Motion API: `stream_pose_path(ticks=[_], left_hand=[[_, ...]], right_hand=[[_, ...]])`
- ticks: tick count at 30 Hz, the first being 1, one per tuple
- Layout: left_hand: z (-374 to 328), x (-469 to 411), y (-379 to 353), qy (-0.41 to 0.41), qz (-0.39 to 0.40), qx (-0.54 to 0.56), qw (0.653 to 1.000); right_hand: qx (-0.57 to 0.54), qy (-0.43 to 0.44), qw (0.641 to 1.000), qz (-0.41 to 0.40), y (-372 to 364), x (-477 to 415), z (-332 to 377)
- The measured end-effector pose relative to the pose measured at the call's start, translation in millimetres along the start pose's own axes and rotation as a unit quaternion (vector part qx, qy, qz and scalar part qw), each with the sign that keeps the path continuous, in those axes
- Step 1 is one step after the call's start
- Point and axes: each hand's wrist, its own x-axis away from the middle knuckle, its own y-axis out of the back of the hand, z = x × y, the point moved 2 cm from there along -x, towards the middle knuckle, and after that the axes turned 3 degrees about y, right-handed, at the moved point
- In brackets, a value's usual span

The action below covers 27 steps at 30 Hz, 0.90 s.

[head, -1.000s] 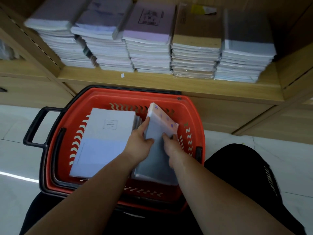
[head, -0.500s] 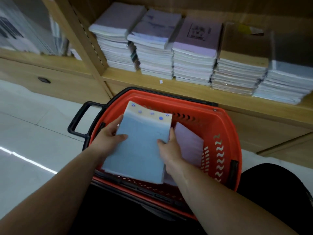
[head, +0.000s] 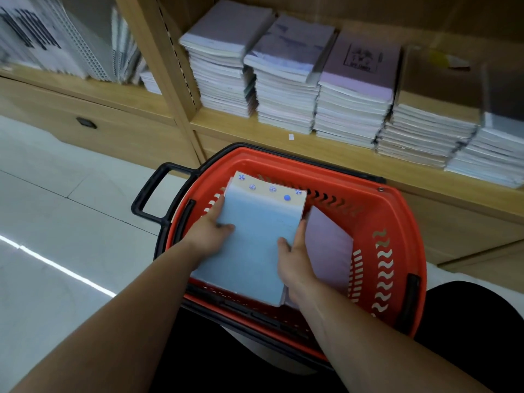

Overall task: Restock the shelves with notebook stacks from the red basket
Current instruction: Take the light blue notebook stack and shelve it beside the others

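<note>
Lifted since before, the blue-covered notebook stack [head: 255,239] is clamped between left hand [head: 208,234] and right hand [head: 295,265] over the red plastic basket [head: 397,231], ready for shelving.

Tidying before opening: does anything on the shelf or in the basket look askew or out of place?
Yes. On the second stack right of the upright, the top notebooks sit twisted and overhang the pile below. A small white scrap lies loose on the shelf edge. The gripped blue notebook stack looks fine.

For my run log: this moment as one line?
left hand: grips notebook stack | right hand: grips it | stack: over red basket
</note>
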Motion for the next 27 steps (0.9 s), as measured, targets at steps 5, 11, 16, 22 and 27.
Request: stream_pose_path(ticks=[5,11,16,22,27], left_hand=[[-2.2,12.1,-2.6,-0.039,-0.013,0.01,0.999],[-14.6,21.8,-6.8,-0.044,0.026,0.139,0.989],[-16.0,31.1,-19.6,-0.011,0.055,0.209,0.976],[-42.9,56.5,-25.7,-0.097,0.062,0.265,0.957],[-97.1,80.5,-12.0,-0.211,0.104,0.282,0.93]], right_hand=[[-0.063,-0.011,0.998,0.017,7.4,-1.6,-8.4],[-0.145,-0.067,0.986,0.049,25.4,-9.9,-13.4],[-0.1,-0.04,0.992,0.066,40.1,-12.3,1.0],[-0.091,0.039,0.993,0.062,73.4,-0.4,38.4],[-0.09,0.178,0.979,0.049,105.6,20.9,103.3]])
